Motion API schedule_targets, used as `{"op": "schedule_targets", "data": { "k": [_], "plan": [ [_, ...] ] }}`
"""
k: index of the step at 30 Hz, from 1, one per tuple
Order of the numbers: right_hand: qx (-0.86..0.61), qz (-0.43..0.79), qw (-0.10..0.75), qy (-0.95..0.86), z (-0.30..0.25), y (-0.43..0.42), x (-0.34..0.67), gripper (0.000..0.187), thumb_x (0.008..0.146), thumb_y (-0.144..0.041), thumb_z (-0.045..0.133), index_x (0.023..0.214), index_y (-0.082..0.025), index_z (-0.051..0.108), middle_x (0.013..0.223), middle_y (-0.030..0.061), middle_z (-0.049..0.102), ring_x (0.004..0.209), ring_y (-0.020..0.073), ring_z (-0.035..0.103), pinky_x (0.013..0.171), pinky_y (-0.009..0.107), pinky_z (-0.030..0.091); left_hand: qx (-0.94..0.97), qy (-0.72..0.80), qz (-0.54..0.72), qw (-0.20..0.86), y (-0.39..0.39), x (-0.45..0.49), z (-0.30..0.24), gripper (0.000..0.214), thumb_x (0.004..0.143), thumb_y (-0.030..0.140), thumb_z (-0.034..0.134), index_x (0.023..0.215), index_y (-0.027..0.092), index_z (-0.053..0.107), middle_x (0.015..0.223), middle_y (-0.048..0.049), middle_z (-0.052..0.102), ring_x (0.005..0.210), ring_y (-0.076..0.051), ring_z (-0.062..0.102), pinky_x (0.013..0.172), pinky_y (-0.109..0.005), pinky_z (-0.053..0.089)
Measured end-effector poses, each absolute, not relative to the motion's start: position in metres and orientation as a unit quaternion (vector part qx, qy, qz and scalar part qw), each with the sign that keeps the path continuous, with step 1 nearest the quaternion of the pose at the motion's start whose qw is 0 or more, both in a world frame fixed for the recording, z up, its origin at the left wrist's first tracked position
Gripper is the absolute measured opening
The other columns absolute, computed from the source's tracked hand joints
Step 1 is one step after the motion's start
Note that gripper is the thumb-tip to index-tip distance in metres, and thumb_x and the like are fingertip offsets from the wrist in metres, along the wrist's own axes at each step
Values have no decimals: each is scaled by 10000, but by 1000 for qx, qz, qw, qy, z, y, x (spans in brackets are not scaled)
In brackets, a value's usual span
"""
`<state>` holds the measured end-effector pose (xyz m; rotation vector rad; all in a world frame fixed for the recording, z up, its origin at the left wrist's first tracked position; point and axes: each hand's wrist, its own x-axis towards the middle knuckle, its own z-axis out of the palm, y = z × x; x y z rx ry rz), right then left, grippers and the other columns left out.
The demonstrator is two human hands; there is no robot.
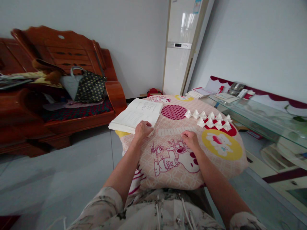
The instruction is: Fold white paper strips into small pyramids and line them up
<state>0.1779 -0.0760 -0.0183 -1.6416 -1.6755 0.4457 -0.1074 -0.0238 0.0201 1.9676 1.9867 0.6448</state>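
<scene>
Book (141, 111) open on table (165, 182); left hand (143, 129) on its near right corner, fingers bent (grip unclear). Right hand (191, 140) curled at strip (170, 131), whether pinching not discernible. Pyramids (210, 123) beyond, rightward.

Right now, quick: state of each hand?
Left hand: at the open book, grip can't be told.
Right hand: curled over the tablecloth, grip can't be told.
</scene>
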Motion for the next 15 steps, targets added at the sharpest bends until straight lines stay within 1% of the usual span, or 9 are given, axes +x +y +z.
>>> {"op": "schedule_targets", "data": {
  "k": [8, 11, 15],
  "plan": [
    [-636, 179, 376, -650, -18, -77, 178, 184, 777, -278, 539, 639, -206, 637, 512, -3, 548, 561, 169, 512, 551, 267, 345, 661, 692, 237, 168, -25, -107, 22, 279, 835, 264, 675, 1079, 169, 770, 1060, -87, 759, 923, -206, 716, 831, -264, 522],
    [-636, 178, 378, -649, -19, -77, 178, 182, 773, -283, 541, 635, -209, 633, 509, -5, 543, 560, 168, 511, 550, 267, 345, 662, 690, 245, 162, -25, -108, 21, 245, 834, 234, 652, 1028, 166, 785, 1063, -93, 770, 921, -211, 723, 831, -267, 518],
    [-635, 182, 377, -649, -20, -76, 179, 183, 779, -284, 544, 646, -205, 644, 512, -5, 549, 564, 168, 518, 555, 266, 352, 655, 690, 261, 161, -22, -110, 18, 231, 859, 203, 592, 962, 161, 794, 976, -98, 787, 917, -217, 731, 815, -264, 512]
  ]
}}
